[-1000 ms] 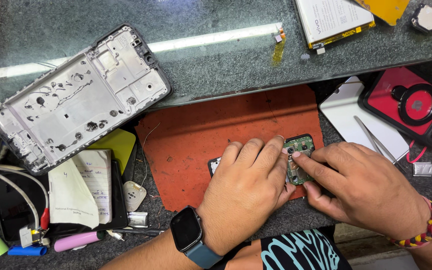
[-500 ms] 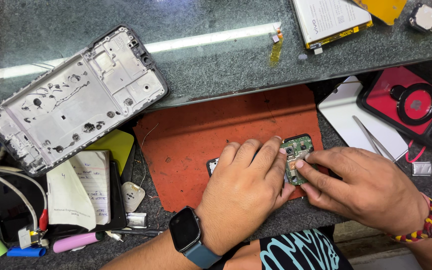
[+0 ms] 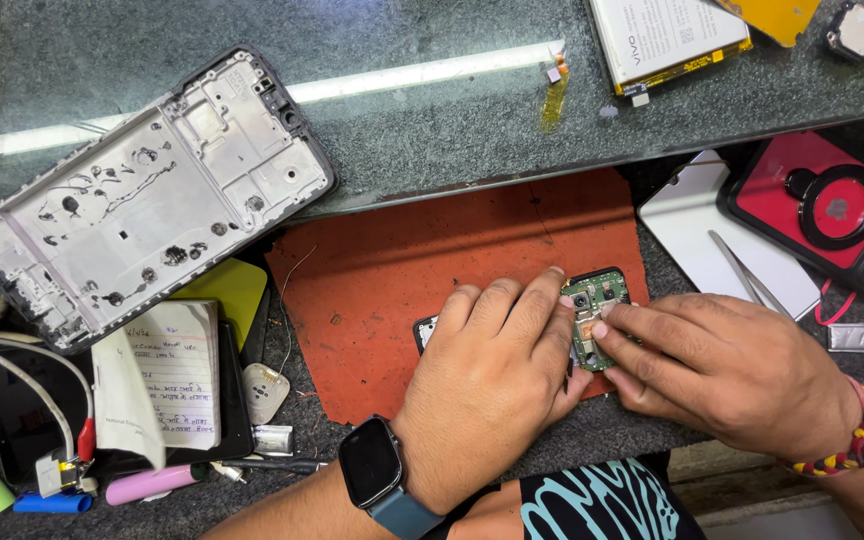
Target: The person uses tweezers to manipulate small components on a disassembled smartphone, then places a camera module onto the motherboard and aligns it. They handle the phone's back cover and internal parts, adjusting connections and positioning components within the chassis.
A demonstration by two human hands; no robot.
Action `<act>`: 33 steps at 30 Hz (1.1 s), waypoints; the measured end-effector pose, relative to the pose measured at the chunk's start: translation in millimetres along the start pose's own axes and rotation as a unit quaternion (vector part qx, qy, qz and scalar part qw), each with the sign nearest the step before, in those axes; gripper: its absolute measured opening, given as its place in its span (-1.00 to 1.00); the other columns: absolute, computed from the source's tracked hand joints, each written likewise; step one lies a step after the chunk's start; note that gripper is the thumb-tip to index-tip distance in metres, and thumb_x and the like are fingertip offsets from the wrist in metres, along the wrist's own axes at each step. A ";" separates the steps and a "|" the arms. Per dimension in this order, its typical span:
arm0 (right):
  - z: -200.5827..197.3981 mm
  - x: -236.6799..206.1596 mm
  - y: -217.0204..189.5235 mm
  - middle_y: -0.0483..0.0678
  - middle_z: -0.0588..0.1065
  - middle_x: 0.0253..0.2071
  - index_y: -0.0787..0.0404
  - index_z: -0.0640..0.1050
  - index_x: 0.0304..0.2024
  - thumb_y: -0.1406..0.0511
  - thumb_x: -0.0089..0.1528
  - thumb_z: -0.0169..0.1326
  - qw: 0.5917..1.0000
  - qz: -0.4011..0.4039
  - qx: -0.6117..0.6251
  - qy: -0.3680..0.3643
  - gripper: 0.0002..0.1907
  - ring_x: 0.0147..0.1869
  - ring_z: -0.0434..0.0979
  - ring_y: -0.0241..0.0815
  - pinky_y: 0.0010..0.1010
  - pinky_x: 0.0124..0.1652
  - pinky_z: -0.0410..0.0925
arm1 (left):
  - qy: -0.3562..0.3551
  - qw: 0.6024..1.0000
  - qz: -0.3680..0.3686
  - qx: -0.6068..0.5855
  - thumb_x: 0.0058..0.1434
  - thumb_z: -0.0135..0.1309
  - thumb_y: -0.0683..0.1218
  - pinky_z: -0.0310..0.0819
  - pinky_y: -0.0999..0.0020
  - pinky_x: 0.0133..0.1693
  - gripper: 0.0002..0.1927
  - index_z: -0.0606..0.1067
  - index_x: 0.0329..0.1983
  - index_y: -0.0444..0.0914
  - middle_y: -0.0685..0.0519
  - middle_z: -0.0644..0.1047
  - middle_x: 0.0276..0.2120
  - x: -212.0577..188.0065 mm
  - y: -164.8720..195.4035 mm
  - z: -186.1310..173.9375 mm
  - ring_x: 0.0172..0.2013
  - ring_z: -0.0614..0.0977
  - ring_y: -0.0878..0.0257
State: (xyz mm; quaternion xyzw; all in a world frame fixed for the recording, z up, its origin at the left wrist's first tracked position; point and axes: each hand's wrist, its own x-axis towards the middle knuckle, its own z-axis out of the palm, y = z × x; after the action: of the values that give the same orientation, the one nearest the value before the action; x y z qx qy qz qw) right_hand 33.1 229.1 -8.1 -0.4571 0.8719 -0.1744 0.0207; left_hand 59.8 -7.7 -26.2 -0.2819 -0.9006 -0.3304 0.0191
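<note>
A small green circuit board (image 3: 592, 315) lies on a red-brown work mat (image 3: 422, 270). My left hand (image 3: 492, 385), with a smartwatch on its wrist, presses down flat on the board's left part and covers most of it. My right hand (image 3: 732, 370), wearing a braided wristband, reaches in from the right, and its fingertips pinch or press the board's middle. Whether the right fingers hold a small part is hidden.
A bare silver phone frame (image 3: 142, 200) lies at the left on the stone counter. A phone battery (image 3: 667, 35) sits top right, a red phone case (image 3: 822, 210) and metal tweezers (image 3: 742, 270) on a white sheet at right. A notebook (image 3: 167, 380), cables and pens crowd the lower left.
Both hands stay on the circuit board. My right fingers have shifted slightly over the board's middle; nothing else moved.
</note>
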 end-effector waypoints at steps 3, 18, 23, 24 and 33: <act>-0.2 0.2 1.5 -0.03 0.58 -0.11 0.26 0.64 -0.12 0.26 0.07 0.33 1.000 -0.025 0.001 0.018 -0.65 -0.18 0.63 -0.10 -0.29 -0.22 0.49 | 0.004 1.000 -0.001 -0.007 0.11 0.29 0.08 0.37 0.12 0.05 -0.44 0.57 0.03 -0.42 -0.14 0.50 0.12 -0.4 -0.3 -0.4 0.03 0.51 0.04; -0.5 3.3 7.1 -0.01 0.59 -0.10 0.31 0.63 -0.09 0.29 0.08 0.33 0.998 -0.060 0.002 0.020 -0.63 -0.20 0.62 -0.11 -0.32 -0.26 0.49 | 0.008 1.000 0.007 -0.027 0.14 0.28 0.03 0.38 0.04 0.09 -0.55 0.58 -0.04 -0.39 -0.18 0.49 0.17 -3.1 -2.5 -1.5 0.05 0.52 -0.01; -1.1 3.2 6.9 -0.01 0.58 -0.09 0.32 0.62 -0.07 0.26 0.08 0.32 0.998 -0.063 0.001 0.010 -0.60 -0.19 0.62 -0.10 -0.30 -0.24 0.50 | 0.011 0.999 0.004 -0.031 0.14 0.27 0.02 0.37 0.05 0.10 -0.55 0.57 0.00 -0.37 -0.14 0.50 0.13 -2.4 -2.4 -0.8 0.06 0.52 0.01; -1.2 3.2 7.1 -0.01 0.58 -0.09 0.32 0.62 -0.07 0.26 0.08 0.32 0.998 -0.064 0.002 0.008 -0.60 -0.18 0.62 -0.10 -0.30 -0.23 0.50 | 0.010 0.999 0.003 -0.032 0.14 0.27 0.02 0.37 0.05 0.10 -0.55 0.57 0.00 -0.36 -0.13 0.51 0.13 -2.1 -2.4 -0.6 0.06 0.52 0.01; -4.3 4.5 10.6 0.01 0.58 -0.08 0.33 0.62 -0.08 0.24 0.07 0.27 0.997 -0.078 0.002 -0.015 -0.59 -0.17 0.62 -0.12 -0.31 -0.22 0.49 | -0.002 1.000 0.005 -0.015 0.16 0.26 0.02 0.35 0.10 0.08 -0.55 0.56 0.00 -0.37 -0.11 0.49 0.13 -0.7 -1.9 -0.1 0.05 0.50 0.04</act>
State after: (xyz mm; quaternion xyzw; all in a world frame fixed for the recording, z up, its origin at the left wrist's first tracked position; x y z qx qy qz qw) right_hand 21.3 232.2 -7.0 -0.5263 0.8328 -0.1705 0.0207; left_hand 59.4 -9.3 -27.4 -0.2874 -0.8942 -0.3430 0.0153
